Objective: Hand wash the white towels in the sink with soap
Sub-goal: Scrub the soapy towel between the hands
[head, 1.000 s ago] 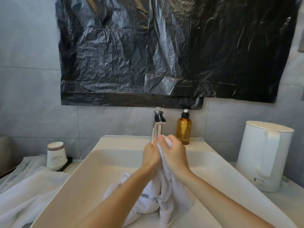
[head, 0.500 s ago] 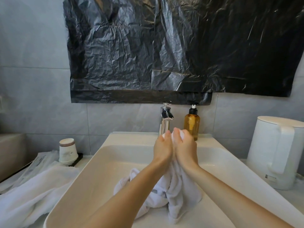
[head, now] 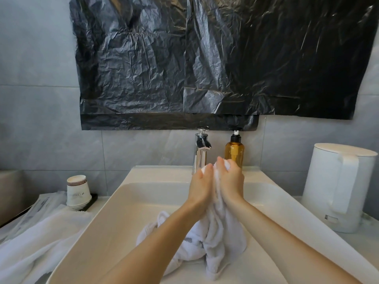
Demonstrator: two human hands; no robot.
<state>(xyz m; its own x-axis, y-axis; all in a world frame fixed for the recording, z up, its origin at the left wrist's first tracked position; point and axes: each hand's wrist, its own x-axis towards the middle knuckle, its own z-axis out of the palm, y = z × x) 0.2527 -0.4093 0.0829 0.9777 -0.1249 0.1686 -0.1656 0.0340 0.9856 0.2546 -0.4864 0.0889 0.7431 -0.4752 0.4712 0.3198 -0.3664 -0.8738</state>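
Over the glossy white rectangular sink (head: 127, 212), your left hand (head: 200, 187) and right hand (head: 230, 181) press together. Their fingers curl round a bunched white terry towel (head: 221, 238), and its limp, wrinkled tail drapes into the basin below the chrome faucet (head: 201, 152) and amber pump bottle (head: 234, 152).

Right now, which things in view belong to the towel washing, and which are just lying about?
In the job: left hand, right hand, bunched towel they grip, sink, tap, soap bottle, second towel at left.
Lying about: paper cups, kettle, black plastic sheet.
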